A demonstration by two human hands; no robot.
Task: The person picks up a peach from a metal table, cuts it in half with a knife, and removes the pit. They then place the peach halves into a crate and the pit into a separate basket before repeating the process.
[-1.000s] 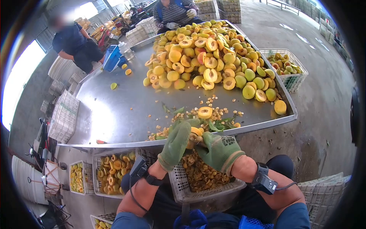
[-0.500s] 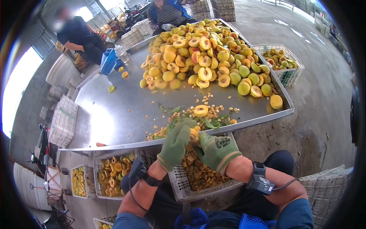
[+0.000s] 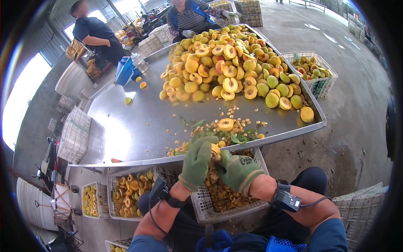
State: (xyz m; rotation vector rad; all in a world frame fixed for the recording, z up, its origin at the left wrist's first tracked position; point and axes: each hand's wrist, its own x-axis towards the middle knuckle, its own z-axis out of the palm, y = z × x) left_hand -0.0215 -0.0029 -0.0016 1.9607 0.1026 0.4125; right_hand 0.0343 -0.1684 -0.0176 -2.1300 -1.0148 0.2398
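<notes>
My left hand (image 3: 199, 161), in a green work glove, is closed round a yellow peach (image 3: 215, 150) at the table's front edge. My gloved right hand (image 3: 238, 171) meets it from the other side, thumb and fingers pinched on the same fruit. What lies between the fingertips is partly hidden by the gloves. Below both hands stands a grey plastic crate (image 3: 228, 215) holding brown-yellow fruit scraps. Just beyond them, a halved peach (image 3: 226, 124) lies among loose pits (image 3: 241, 125) and green leaves (image 3: 238, 138) on the metal table (image 3: 155, 126).
A big heap of whole and halved peaches (image 3: 228, 63) covers the table's far side. A blue container (image 3: 125, 71) stands at the far left corner. Fruit-filled crates (image 3: 113, 197) (image 3: 321, 82) stand beside the table. One person (image 3: 94, 35) stands far left; another (image 3: 191, 19) sits behind the heap.
The view has shifted slightly, so the table appears a little lower and to the right. My hands stay together on the peach. The seated person's hand has come into view beside the heap.
</notes>
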